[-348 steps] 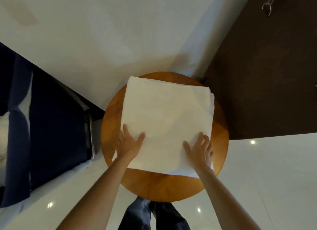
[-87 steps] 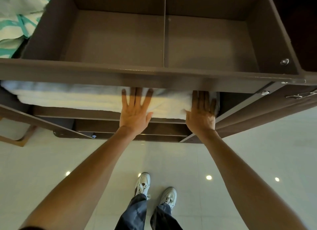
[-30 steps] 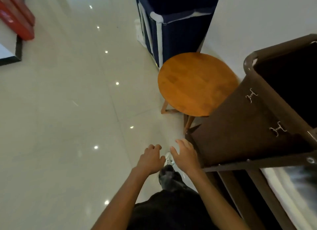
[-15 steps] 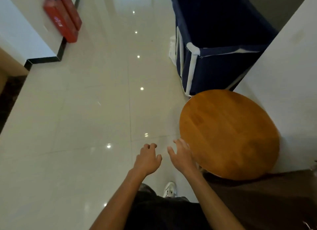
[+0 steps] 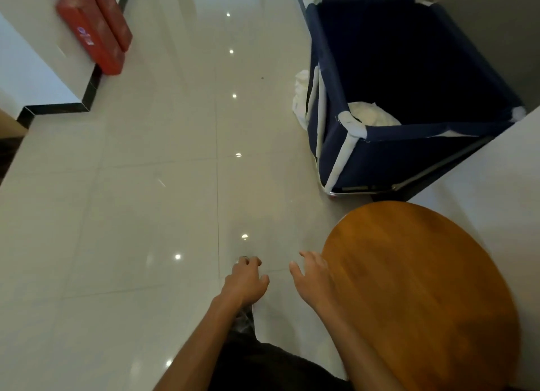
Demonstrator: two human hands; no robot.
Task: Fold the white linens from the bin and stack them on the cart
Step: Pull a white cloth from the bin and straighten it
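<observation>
- The left hand (image 5: pixel 245 282) hangs over the floor (image 5: pixel 140 203) with its fingers loosely curled, holding nothing.
- The right hand (image 5: pixel 314 279) is just beside it, fingers relaxed and slightly spread, also holding nothing.
- A round wooden surface (image 5: pixel 423 288) lies directly to the right of the right hand; whether the hand touches its edge cannot be told.
- Ahead of the right hand and well apart stands the navy fabric bin (image 5: pixel 409 162), with crumpled white linens (image 5: pixel 369 117) in its near corner.
- More white cloth (image 5: pixel 301 98) lies on the floor against the bin's left side.
- Far ahead of the left hand, red boxes (image 5: pixel 93 31) sit by the wall.
</observation>
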